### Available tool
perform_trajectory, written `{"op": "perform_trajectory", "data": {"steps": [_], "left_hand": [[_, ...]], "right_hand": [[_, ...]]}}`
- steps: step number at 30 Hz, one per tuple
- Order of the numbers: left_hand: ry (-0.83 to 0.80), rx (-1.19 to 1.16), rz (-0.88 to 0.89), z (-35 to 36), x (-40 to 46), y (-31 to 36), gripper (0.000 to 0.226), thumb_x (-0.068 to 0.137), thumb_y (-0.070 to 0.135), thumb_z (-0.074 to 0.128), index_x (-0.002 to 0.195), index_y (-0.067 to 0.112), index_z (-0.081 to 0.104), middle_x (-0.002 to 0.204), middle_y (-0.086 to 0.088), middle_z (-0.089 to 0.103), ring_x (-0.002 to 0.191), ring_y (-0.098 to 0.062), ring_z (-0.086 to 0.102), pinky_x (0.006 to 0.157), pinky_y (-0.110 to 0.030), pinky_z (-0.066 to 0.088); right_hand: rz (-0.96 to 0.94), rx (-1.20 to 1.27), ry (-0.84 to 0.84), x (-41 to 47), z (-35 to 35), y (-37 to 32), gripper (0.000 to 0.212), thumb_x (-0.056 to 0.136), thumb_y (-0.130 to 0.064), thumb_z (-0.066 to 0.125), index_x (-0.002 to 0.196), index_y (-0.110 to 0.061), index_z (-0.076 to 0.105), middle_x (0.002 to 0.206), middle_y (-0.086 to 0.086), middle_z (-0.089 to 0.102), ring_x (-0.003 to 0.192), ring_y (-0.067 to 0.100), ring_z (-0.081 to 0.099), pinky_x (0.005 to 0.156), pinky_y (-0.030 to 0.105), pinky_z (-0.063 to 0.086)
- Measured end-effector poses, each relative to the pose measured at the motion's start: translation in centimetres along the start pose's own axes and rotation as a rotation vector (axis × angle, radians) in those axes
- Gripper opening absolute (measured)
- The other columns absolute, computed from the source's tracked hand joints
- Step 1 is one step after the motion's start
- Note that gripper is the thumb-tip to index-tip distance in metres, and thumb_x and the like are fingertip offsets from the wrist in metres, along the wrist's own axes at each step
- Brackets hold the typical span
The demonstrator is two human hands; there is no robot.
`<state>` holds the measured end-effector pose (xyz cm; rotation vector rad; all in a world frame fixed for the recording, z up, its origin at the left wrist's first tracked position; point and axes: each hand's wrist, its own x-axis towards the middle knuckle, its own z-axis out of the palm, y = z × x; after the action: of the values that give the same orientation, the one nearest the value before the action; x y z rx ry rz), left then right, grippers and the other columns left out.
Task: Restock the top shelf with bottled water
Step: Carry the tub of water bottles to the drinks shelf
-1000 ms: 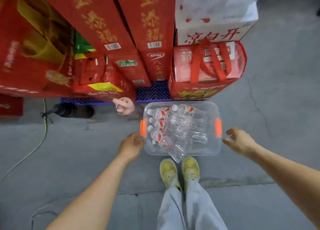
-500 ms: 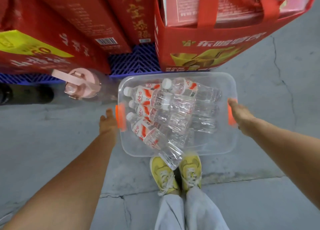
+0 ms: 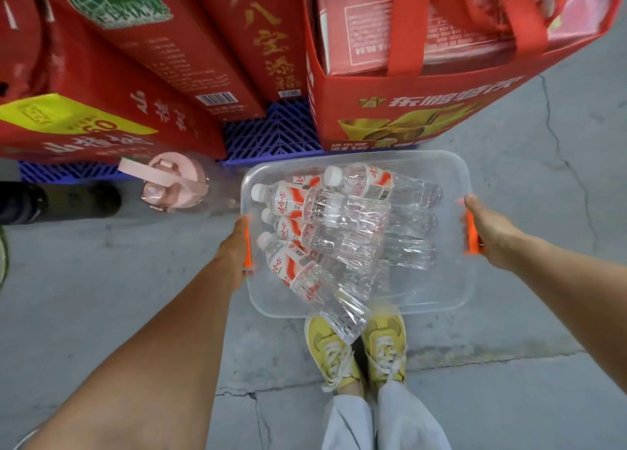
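Orange plastic handles sat under both hands: the left hand [image 3: 234, 246] was against the left orange handle [image 3: 248, 246] of the clear plastic tub [image 3: 424, 305], and the right hand [image 3: 488, 227] covered the right orange handle [image 3: 471, 232]. Each hand's fingers went down out of sight below the tub's rim, so they appeared to grip the handles, though the curl itself was hidden.

Inside the tub lay a heap of clear water bottles with white caps and red-and-white labels [image 3: 342, 219], most with caps toward the left wall. One bottle [image 3: 315, 280] lay slanted, its base jutting over the tub's near edge above a pair of yellow lace-up shoes [image 3: 356, 348]. Pale trouser legs [image 3: 383, 422] showed below the shoes.

Just beyond the tub's far left corner stood a clear drinking bottle with a pink lid and strap [image 3: 173, 185], and a dark bottle [image 3: 61, 202] lay further left on the grey cracked concrete floor [image 3: 509, 398]. Past the tub's far edge a blue plastic grid pallet [image 3: 271, 134] carried tall red printed cartons [image 3: 190, 52] and a red carrier bag with red straps [image 3: 424, 110].
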<state>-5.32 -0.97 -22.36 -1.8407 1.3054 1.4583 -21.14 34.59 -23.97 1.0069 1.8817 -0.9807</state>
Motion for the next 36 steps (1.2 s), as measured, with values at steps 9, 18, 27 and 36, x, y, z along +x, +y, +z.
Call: {"op": "perform_trajectory", "data": {"steps": [9,18,27,36], "left_hand": [[0.037,0.067,-0.072,-2.4,-5.8,-0.7,0.054,0.096,0.066,0.036,0.108,0.018,0.058,0.1,-0.008,0.063,0.093,-0.029,0.059,0.082,-0.04,0.05],[0.03,0.104,-0.022,-6.4,-18.7,-1.2,0.051,0.097,0.065,0.033,0.085,0.023,0.06,0.087,-0.005,0.066,0.079,-0.023,0.06,0.082,-0.037,0.052],[-0.089,0.004,0.002,-9.8,-33.3,1.0,0.071,0.077,0.079,0.052,0.114,0.021,0.069,0.104,-0.012,0.074,0.093,-0.035,0.071,0.086,-0.055,0.056],[-0.088,0.158,0.181,-8.6,-44.3,4.1,0.076,0.076,0.076,0.058,0.122,0.015,0.063,0.113,-0.01,0.07,0.096,-0.032,0.068,0.08,-0.045,0.057]], "right_hand": [[0.042,-0.104,-0.003,-4.5,-2.5,-0.9,0.044,0.094,-0.061,0.046,0.078,-0.021,0.051,0.08,0.001,0.05,0.064,0.019,0.048,0.067,0.035,0.046],[0.042,-0.065,-0.025,-16.8,-8.9,-1.2,0.039,0.097,-0.055,0.048,0.078,-0.021,0.05,0.074,0.001,0.049,0.06,0.019,0.046,0.056,0.031,0.039],[-0.011,0.033,0.007,-29.6,-18.2,-0.5,0.044,0.094,-0.056,0.052,0.112,-0.016,0.057,0.09,0.005,0.062,0.076,0.027,0.061,0.069,0.039,0.049],[0.003,0.203,0.106,-39.2,-26.2,4.3,0.056,0.09,-0.06,0.054,0.112,-0.009,0.063,0.102,0.013,0.066,0.084,0.034,0.064,0.08,0.052,0.056]]}}
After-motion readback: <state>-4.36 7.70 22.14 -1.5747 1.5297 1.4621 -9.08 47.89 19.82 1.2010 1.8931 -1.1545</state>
